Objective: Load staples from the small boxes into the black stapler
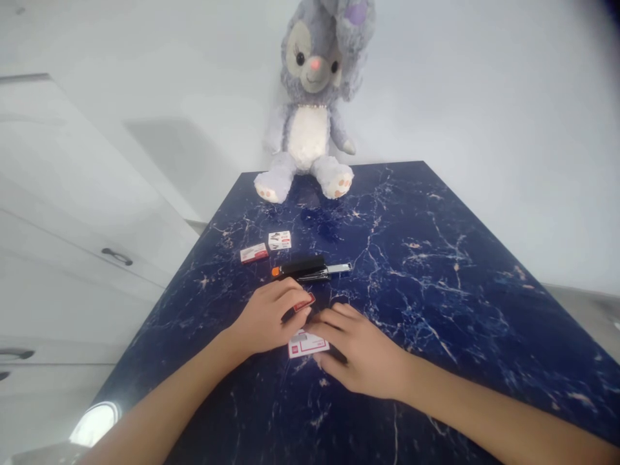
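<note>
My left hand point(274, 314) is closed with thumb and fingers around a small box with a red side point(305, 302), mostly hidden by the fingers. Just below it, a flat white packet with red print point(309, 345) lies at the dark blue marbled table. The thumb and bent fingers of my right hand point(361, 349) grip the right end of this packet, and its fingertips come close to my left thumb. Beyond both hands rests a black stapler point(303, 266) with an orange end, its silver staple tray point(338, 268) pointing right.
Two small staple boxes, one red and white point(254, 252) and one white point(279, 240), sit behind the stapler to the left. A grey plush toy point(310, 135) sits at the table's far edge against the wall. White drawers point(72, 258) stand left of the table point(436, 290).
</note>
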Demonstrator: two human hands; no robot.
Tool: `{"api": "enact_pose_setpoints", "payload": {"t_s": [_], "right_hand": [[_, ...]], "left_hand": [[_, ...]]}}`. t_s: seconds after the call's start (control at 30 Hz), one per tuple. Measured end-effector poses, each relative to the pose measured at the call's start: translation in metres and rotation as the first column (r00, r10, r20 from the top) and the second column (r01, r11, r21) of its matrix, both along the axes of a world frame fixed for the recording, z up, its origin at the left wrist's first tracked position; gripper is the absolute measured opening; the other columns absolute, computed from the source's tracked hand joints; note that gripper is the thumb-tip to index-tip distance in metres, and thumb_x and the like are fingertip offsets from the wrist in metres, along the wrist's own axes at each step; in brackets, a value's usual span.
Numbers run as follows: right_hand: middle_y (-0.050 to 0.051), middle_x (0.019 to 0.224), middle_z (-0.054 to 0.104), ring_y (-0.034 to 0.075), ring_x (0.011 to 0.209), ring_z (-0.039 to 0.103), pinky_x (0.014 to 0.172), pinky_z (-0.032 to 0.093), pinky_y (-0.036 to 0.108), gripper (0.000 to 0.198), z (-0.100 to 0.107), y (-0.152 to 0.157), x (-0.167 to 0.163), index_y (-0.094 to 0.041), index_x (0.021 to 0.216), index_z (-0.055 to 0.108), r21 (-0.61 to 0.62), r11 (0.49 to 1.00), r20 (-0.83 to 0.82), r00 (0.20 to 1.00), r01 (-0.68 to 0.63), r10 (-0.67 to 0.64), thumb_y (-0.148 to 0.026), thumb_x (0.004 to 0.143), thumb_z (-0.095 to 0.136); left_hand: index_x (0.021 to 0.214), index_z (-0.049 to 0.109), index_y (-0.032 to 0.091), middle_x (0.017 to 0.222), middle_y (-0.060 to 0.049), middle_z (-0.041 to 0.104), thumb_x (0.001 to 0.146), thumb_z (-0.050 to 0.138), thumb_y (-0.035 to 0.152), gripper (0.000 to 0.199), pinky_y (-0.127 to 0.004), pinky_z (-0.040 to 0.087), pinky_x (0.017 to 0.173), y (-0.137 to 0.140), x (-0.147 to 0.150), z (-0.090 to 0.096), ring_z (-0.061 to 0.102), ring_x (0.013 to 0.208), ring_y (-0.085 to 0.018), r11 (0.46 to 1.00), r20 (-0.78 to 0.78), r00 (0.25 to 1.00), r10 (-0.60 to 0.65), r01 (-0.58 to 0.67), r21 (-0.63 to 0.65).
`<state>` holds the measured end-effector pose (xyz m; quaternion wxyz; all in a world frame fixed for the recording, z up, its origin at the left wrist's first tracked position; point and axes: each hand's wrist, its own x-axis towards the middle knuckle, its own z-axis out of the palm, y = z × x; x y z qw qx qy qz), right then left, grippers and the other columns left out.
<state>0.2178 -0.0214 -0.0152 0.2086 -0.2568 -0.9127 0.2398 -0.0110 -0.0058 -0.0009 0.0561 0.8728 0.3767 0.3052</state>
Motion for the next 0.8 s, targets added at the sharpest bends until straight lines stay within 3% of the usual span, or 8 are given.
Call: {"api": "enact_pose_setpoints", "payload": {"t_s": [0.43,0.6,0.8], "right_hand": [[0.008,0.106,0.063,0.023,0.095,0.054,0.086,0.043,0.04,0.03,-0.0004,-0.0005,-0.0011,-0.02,0.123,0.06,0.026,1.0,-0.011,1.0,0.014,-0.014,-0.024,0.094,0.055],[0.007,0.108,0.064,0.022,0.094,0.054,0.088,0.042,0.041,0.029,0.0015,-0.0003,-0.0011,-0.021,0.122,0.06,-0.002,1.0,-0.02,1.0,-0.003,0.003,-0.023,0.093,0.056],[0.007,0.11,0.064,0.023,0.097,0.053,0.089,0.042,0.041,0.026,0.0034,-0.0004,-0.0015,-0.021,0.118,0.06,-0.011,1.0,-0.021,1.0,-0.007,0.007,-0.022,0.093,0.056]], "left_hand": [[0.102,0.06,0.02,0.096,-0.005,0.066,0.089,0.059,0.019,0.014,-0.032,0.054,0.076,-0.0003,0.0005,0.002,0.065,0.084,-0.017,1.0,-0.015,1.0,-0.008,0.008,-0.024],[0.111,0.057,0.021,0.102,-0.006,0.066,0.09,0.059,0.021,0.021,-0.033,0.055,0.078,0.0001,0.0,0.0007,0.066,0.088,-0.018,0.997,-0.061,0.998,0.013,-0.018,-0.079],[0.105,0.057,0.021,0.091,-0.003,0.067,0.088,0.061,0.019,0.018,-0.031,0.054,0.074,-0.0015,-0.0006,-0.0024,0.065,0.079,-0.016,1.0,-0.054,0.998,-0.03,0.03,-0.001]]}}
